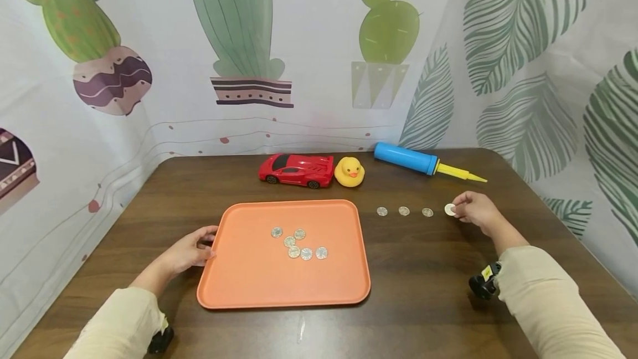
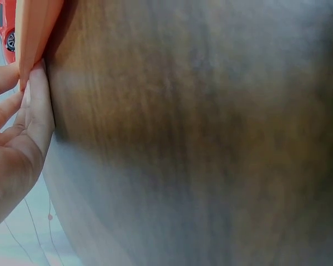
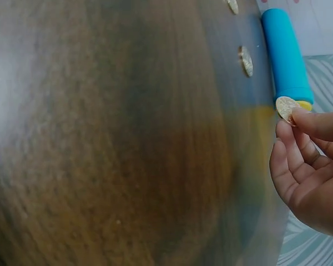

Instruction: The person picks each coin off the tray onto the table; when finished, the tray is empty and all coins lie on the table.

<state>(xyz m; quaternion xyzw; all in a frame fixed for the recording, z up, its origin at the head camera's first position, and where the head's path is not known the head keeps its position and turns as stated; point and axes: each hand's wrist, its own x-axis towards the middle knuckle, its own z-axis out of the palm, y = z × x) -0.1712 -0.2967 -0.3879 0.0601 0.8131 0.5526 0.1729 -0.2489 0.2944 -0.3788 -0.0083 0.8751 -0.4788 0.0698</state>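
A brown wood-grain worktop [image 1: 423, 276] with rounded far corners stands before a white, lightly creased backdrop [image 1: 319, 43]. Printed green cacti [image 1: 244, 21] in patterned pots decorate its left and middle; large striped leaves [image 1: 523, 15] spread across the right. Soft light pales the worktop in patches.

L/R hands [image 1: 186, 251] [image 1: 477, 213] well apart
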